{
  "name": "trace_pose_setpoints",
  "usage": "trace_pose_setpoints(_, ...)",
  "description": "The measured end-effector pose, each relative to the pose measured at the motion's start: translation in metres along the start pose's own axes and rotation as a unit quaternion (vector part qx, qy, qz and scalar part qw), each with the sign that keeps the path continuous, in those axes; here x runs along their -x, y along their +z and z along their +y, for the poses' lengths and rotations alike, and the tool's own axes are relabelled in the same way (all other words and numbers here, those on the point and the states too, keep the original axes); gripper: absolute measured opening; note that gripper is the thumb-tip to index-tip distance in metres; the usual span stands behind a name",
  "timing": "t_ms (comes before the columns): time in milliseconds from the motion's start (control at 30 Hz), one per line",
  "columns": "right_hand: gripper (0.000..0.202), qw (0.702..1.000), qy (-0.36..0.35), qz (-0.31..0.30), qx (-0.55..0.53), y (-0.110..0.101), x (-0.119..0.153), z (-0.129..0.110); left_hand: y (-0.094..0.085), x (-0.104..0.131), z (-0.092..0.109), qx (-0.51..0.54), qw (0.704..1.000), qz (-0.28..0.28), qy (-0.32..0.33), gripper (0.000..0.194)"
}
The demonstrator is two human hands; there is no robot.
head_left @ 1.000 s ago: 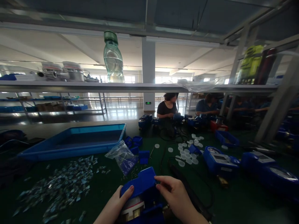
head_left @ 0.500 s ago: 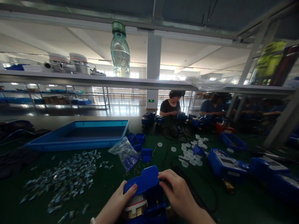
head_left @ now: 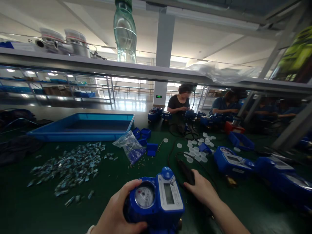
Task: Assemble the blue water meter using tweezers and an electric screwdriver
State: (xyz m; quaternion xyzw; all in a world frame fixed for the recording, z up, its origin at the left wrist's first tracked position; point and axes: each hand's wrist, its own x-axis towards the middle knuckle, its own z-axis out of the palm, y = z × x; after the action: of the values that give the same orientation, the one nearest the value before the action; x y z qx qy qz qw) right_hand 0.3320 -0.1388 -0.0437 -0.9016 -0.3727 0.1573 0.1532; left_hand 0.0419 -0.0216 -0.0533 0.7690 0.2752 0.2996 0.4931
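Left hand (head_left: pixel 117 213) curled around left side of blue water meter (head_left: pixel 154 201), thumb over top edge by round dial, fingers wrapped beneath; firm hold. Meter sits low centre on green table (head_left: pixel 48 214), face up, dial at left, grey display panel at right, blue knob at top. Right hand (head_left: pixel 201 191) just right of meter, not touching it, laid on black handheld tool (head_left: pixel 186 172) with fingers bent loosely over its near end; closed grip or mere rest, cannot tell. Black cable runs from tool toward far side of table. Left of meter: scattered heap of small metal parts (head_left: pixel 70 167). Behind that: blue tray (head_left: pixel 83 126), shallow, long side toward viewer. Clear plastic bag (head_left: pixel 131 148) with small blue pieces near table centre, a few blue caps (head_left: pixel 148 146) just beside it. White round discs (head_left: pixel 197 151) strewn right of centre, near more blue meters (head_left: pixel 232 161) lying at right. Overhead shelf (head_left: pixel 73 63) carries upright clear bottle (head_left: pixel 125 31) and metal meter bodies (head_left: pixel 60 40). Other people seated at far end of table, hands on their own blue units.
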Motion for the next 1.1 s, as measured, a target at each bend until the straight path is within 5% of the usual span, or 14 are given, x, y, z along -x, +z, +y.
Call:
trace_pose_setpoints(167,0.060,0.999,0.006,-0.004,0.031,0.002,0.002,-0.001,-0.005,0.006,-0.010,-0.016,0.999,-0.030,0.021,0.080)
trace_pose_setpoints(400,0.056,1.000,-0.001,0.000,0.019,0.004,0.005,0.006,-0.003,0.007,-0.004,0.124,0.991,-0.029,-0.047,0.084)
trace_pose_setpoints(700,0.055,1.000,-0.002,0.001,-0.003,0.003,0.011,0.007,-0.031,-0.009,0.014,0.110,0.962,-0.200,-0.152,0.085)
trace_pose_setpoints(967,0.053,0.985,-0.057,0.062,-0.149,-0.004,0.033,-0.004,-0.032,-0.006,0.002,0.014,0.973,-0.155,-0.168,0.107)
trace_pose_setpoints(1100,0.062,0.941,-0.157,-0.082,-0.288,0.000,0.064,-0.012,-0.026,0.001,-0.012,-0.024,0.984,-0.113,-0.139,0.118)
